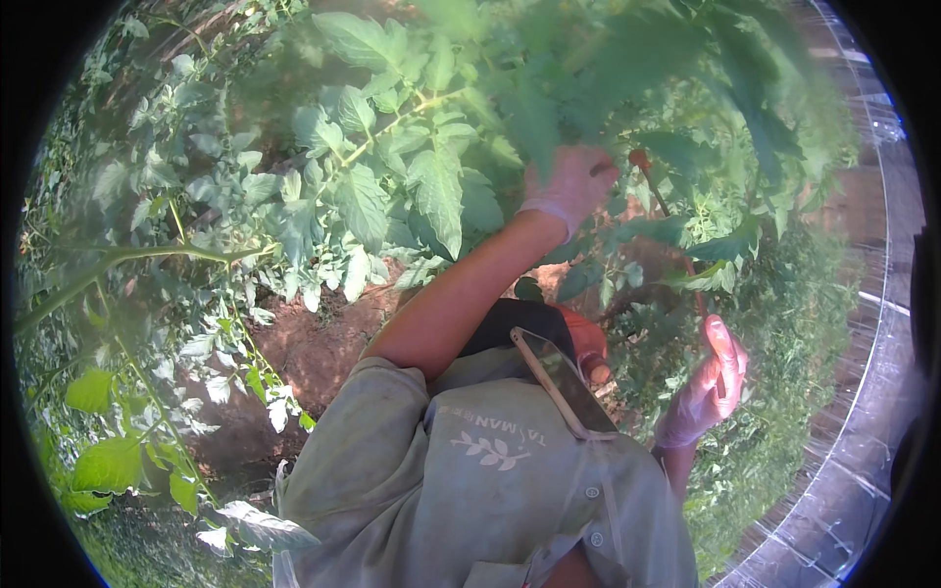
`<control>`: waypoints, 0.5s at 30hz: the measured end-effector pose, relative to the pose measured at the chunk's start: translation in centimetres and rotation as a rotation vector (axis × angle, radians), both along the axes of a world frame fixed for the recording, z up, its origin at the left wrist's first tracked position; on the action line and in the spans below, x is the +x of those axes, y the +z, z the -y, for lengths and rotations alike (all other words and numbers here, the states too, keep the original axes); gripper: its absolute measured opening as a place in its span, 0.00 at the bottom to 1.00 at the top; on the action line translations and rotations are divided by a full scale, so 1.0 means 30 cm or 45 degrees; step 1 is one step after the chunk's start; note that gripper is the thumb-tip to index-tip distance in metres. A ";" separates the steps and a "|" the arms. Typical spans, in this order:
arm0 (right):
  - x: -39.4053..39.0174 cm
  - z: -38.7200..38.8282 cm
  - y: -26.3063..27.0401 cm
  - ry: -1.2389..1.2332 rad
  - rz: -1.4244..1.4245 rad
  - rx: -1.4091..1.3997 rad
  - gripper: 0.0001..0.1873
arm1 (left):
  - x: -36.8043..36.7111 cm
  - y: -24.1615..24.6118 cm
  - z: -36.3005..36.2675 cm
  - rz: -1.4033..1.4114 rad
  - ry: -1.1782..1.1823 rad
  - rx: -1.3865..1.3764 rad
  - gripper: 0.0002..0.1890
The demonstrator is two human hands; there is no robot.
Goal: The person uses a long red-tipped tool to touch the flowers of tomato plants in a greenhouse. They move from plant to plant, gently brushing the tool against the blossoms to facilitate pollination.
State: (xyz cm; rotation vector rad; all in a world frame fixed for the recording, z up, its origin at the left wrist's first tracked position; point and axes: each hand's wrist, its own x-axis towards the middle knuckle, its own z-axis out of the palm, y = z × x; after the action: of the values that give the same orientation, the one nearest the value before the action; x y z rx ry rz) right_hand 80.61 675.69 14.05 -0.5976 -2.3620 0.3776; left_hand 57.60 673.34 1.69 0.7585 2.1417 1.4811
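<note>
My left hand (570, 180), in a thin translucent glove, reaches forward among tomato leaves (437, 184). Its fingers look curled, but blurred foliage hides part of them, so what they hold cannot be told. To its right, a thin reddish-brown rod or cord (658, 195) with a rounded upper end slants down through the leaves. The lower end of that piece meets the fingertips of my right hand (709, 386), also gloved and raised at my right side. Whether those fingertips grip it or only touch it is unclear.
A phone (562, 382) hangs against my green shirt (470, 507). An orange-red object (584, 334) shows partly beyond it. A thick tomato stem (147, 252) crosses the left side above brown soil (316, 342). Clear plastic sheeting (878, 323) curves along the right.
</note>
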 end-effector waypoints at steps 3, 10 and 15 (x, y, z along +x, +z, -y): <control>-0.011 -0.001 -0.008 0.047 -0.021 -0.057 0.25 | 0.006 -0.002 0.011 0.008 -0.016 0.035 0.14; 0.000 0.011 -0.003 0.170 0.003 -0.165 0.12 | 0.022 0.004 0.029 0.034 0.008 0.054 0.14; -0.014 0.011 -0.003 0.053 -0.002 -0.062 0.26 | 0.018 0.008 0.025 0.022 -0.011 0.041 0.14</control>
State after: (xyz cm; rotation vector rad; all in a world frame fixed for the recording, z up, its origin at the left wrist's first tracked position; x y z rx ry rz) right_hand 80.19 675.36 13.97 -0.5711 -2.3725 0.4551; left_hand 58.14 672.58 1.93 0.7626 2.1036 1.5160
